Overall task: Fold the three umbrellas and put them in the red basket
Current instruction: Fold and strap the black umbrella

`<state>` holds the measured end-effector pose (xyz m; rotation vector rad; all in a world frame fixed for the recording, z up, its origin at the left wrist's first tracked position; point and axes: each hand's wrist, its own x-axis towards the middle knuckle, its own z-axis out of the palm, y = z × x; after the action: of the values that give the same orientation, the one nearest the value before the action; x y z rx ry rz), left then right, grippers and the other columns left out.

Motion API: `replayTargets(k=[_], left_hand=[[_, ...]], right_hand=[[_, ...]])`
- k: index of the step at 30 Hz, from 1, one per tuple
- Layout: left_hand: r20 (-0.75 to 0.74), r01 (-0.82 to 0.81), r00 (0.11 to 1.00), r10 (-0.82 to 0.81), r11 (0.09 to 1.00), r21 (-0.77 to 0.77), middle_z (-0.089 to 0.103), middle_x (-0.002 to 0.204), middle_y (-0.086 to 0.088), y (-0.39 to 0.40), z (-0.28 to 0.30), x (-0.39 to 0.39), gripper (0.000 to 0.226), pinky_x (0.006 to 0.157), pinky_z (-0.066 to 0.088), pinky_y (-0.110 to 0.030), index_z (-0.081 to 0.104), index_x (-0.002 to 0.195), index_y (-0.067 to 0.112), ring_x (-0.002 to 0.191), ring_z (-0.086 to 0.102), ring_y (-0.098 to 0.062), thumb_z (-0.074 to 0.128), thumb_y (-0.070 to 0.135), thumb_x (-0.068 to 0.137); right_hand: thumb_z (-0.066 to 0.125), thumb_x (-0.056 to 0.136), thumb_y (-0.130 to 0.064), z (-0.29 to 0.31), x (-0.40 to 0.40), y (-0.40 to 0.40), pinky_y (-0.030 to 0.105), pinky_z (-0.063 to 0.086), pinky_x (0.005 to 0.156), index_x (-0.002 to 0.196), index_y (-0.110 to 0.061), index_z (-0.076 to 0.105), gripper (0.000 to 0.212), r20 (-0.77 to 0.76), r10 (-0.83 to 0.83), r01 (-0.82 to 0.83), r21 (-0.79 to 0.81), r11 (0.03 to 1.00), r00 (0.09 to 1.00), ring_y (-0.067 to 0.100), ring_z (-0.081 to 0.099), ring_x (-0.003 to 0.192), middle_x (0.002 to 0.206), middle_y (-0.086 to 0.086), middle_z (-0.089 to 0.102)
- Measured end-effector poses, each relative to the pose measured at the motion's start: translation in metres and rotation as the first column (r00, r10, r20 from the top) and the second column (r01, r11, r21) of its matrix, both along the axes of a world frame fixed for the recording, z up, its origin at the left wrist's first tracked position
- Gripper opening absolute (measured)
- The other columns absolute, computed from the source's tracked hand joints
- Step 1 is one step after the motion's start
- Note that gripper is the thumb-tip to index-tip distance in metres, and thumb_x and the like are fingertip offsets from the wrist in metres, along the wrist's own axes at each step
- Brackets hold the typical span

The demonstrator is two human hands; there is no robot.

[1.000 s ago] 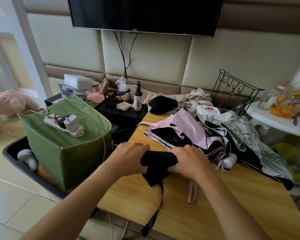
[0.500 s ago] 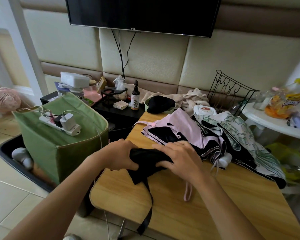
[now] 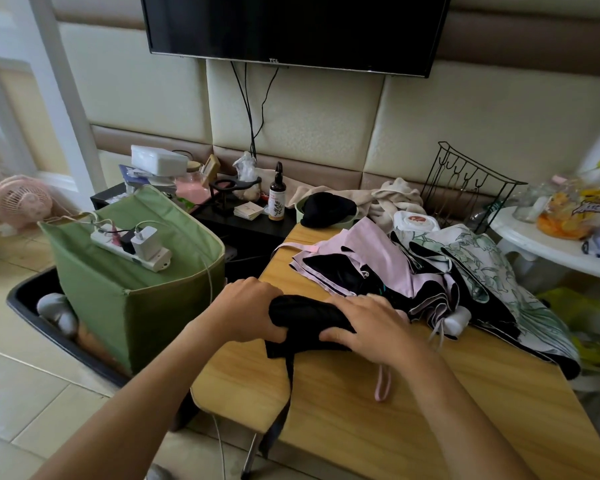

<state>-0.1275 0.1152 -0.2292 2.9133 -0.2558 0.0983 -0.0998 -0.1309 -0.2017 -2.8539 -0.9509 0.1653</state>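
Here the black umbrella (image 3: 305, 318) lies crosswise at the near-left corner of the wooden table (image 3: 378, 420), its canopy bunched into a thick roll and its long black strap (image 3: 284, 400) hanging off the table edge toward the floor. The left hand (image 3: 246, 311) grasps the roll's left end, fingers curled under it and thumb on top. The right hand (image 3: 371, 327) lies over the right end, fingers spread and pressing the cloth down, thumb tucked along the near side; it looks more like a flat hold than a full wrap.

The step in hand appears to be rolling the canopy tight. To do it well, the left hand should keep the end from turning while the right smooths and winds the loose folds one way around the shaft, so no flap sticks out. Then the strap should be brought up and wound round the roll to fasten it; left dangling, it could snag on the table edge.

Just behind, touching the right hand's far side, the pink umbrella (image 3: 378, 268) and the leaf-print umbrella (image 3: 492, 271) lie spread in a heap, not yet folded. Beside the table stands a green fabric box (image 3: 136, 296) with a power strip (image 3: 132, 249) on top. No red basket is in view.
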Motion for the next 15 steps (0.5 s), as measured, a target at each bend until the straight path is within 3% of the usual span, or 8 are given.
replayTargets(k=[2,3,4,6,9,12,15], left_hand=[[-0.044,-0.022,0.999,0.019,0.997,-0.069,0.061,0.067,0.009,0.003,0.000,0.001,0.034,0.058,0.052,-0.029,0.059,0.072,0.029,0.062,0.059,-0.010,0.070,0.060,0.062],[-0.072,-0.026,0.997,0.019,0.995,-0.096,0.061,0.065,0.009,0.004,0.000,0.001,0.034,0.058,0.052,-0.028,0.060,0.070,0.029,0.061,0.059,-0.009,0.071,0.059,0.060],[-0.105,-0.021,0.994,0.007,0.991,-0.130,0.061,0.064,0.009,0.005,0.002,0.000,0.032,0.056,0.050,-0.027,0.060,0.068,0.029,0.059,0.057,-0.009,0.072,0.057,0.059],[-0.177,0.005,0.983,-0.049,0.971,-0.240,0.059,0.062,0.009,0.004,0.005,-0.002,0.027,0.053,0.045,-0.024,0.058,0.065,0.030,0.056,0.054,-0.007,0.076,0.049,0.062],[-0.239,0.041,0.964,-0.120,0.949,-0.312,0.064,0.070,0.012,-0.001,0.010,-0.007,0.023,0.055,0.046,-0.018,0.061,0.076,0.032,0.061,0.058,-0.003,0.082,0.040,0.073],[-0.149,0.059,0.986,-0.070,0.996,-0.074,0.067,0.095,0.014,-0.010,0.010,-0.011,0.050,0.077,0.055,-0.024,0.064,0.108,0.030,0.087,0.063,-0.005,0.081,0.061,0.072],[0.152,0.026,0.987,-0.059,0.977,0.210,0.064,0.108,0.012,-0.021,0.001,-0.013,0.053,0.094,0.048,-0.030,0.057,0.123,0.029,0.100,0.062,-0.010,0.070,0.060,0.083]], right_hand=[[0.061,0.082,-0.074,0.001,-0.004,0.005,0.046,0.022,0.118,0.151,-0.034,0.029,0.086,0.008,-0.028,0.028,-0.091,0.995,1.000,0.021,0.033,0.143,0.148,-0.007,0.045],[0.066,0.077,-0.076,-0.002,-0.004,0.008,0.047,0.020,0.120,0.147,-0.032,0.033,0.088,0.035,-0.032,0.035,-0.099,0.994,0.999,0.020,0.039,0.139,0.142,-0.006,0.050],[0.069,0.076,-0.073,-0.006,-0.003,0.010,0.044,0.027,0.116,0.139,-0.031,0.040,0.080,0.090,-0.035,0.042,-0.078,0.996,0.995,0.019,0.048,0.131,0.133,-0.006,0.057],[0.069,0.085,-0.056,-0.010,0.000,0.012,0.035,0.039,0.091,0.117,-0.029,0.053,0.045,0.231,-0.045,0.053,-0.029,0.998,0.972,0.021,0.062,0.108,0.109,-0.005,0.067],[0.066,0.085,-0.042,-0.010,0.004,0.008,0.031,0.037,0.069,0.097,-0.028,0.057,0.021,0.256,-0.056,0.057,0.006,0.998,0.965,0.024,0.065,0.087,0.087,-0.003,0.067],[0.066,0.083,-0.041,-0.009,0.008,0.005,0.032,0.035,0.065,0.087,-0.027,0.054,0.018,0.219,-0.061,0.069,-0.029,0.997,0.974,0.023,0.054,0.074,0.074,-0.007,0.054],[0.065,0.081,-0.041,-0.009,0.010,0.005,0.033,0.036,0.066,0.083,-0.026,0.055,0.018,0.144,-0.083,0.089,-0.033,0.995,0.986,0.023,0.052,0.072,0.070,-0.008,0.049]])
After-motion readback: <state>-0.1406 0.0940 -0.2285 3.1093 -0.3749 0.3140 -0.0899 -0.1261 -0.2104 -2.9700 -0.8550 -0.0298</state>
